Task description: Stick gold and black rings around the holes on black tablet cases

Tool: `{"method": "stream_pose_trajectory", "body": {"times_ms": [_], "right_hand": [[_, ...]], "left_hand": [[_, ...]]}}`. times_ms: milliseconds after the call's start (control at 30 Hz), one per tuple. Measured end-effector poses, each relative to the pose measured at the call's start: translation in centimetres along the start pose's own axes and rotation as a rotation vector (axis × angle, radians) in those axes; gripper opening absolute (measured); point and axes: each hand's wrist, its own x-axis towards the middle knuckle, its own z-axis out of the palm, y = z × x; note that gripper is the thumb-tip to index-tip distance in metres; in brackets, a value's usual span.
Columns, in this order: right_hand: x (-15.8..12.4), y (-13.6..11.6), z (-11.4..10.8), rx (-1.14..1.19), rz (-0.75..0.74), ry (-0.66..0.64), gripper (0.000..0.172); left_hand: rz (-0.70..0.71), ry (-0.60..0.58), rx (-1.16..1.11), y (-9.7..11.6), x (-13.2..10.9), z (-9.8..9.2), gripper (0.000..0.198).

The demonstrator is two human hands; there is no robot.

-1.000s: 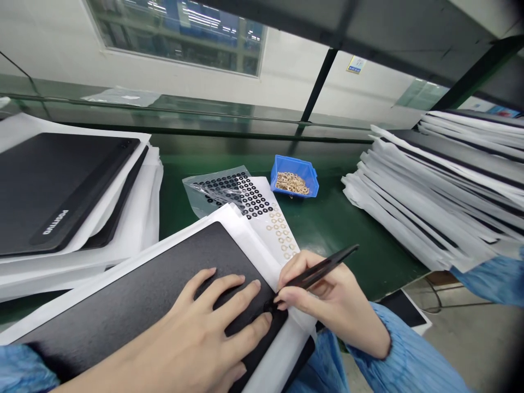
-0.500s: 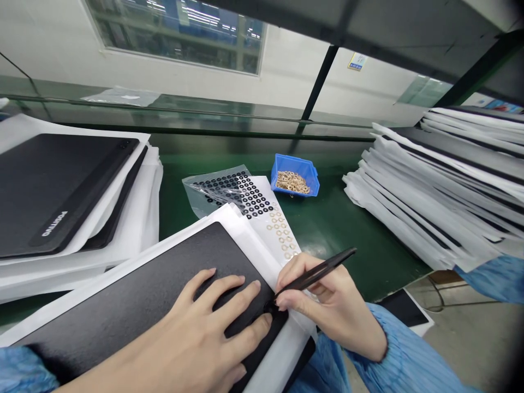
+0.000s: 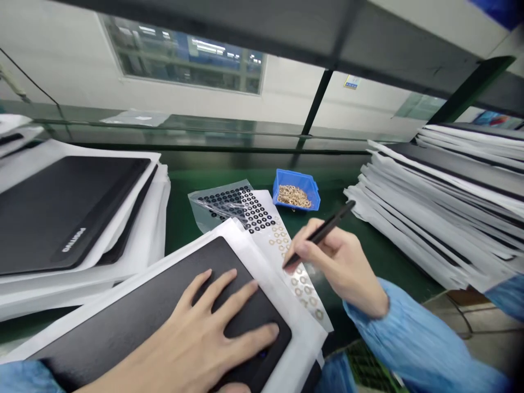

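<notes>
Right hand (image 3: 341, 267) grips tweezers (image 3: 321, 232) at ring sheet edge (image 3: 289, 256)

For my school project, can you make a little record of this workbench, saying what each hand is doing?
Left hand: flat on a black case wrapped in white paper
Right hand: holding black tweezers, tip at a white sheet of gold rings
Nearby: a sheet of black rings; a blue bin of loose gold rings
Left side: a stack of black cases
Right side: a stack of white-wrapped cases
Work surface: green bench mat
</notes>
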Motion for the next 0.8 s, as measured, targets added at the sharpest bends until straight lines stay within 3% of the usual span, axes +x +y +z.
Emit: {"method": "stream_pose_trajectory", "body": {"times_ms": [167, 367, 467, 600, 700, 800], "right_hand": [[8.2, 1.6, 1.5, -0.067, -0.053, -0.025, 0.03], [15.2, 7.3, 7.2, -0.144, -0.1, -0.198, 0.023], [16.4, 9.5, 9.2, -0.203, -0.108, -0.29, 0.017], [16.7, 10.4, 9.9, -0.291, -0.125, -0.407, 0.018], [16.4, 9.1, 9.4, -0.351, -0.162, -0.421, 0.018], [16.1, 6.5, 8.0, -0.4, -0.21, -0.327, 0.022]], "left_hand": [[-0.234, -0.098, -0.098, -2.4, 0.8, -1.3, 0.068], [-0.354, -0.274, -0.209, -1.8, 1.6, -4.1, 0.068], [-0.366, -0.234, -0.204, -1.3, 1.8, -4.7, 0.064], [-0.376, -0.299, -0.208, -1.5, 1.8, -4.8, 0.064], [-0.364, -0.288, -0.234, -1.6, 1.8, -4.6, 0.066], [-0.353, -0.23, -0.296, -1.8, 1.8, -4.3, 0.067]]}}
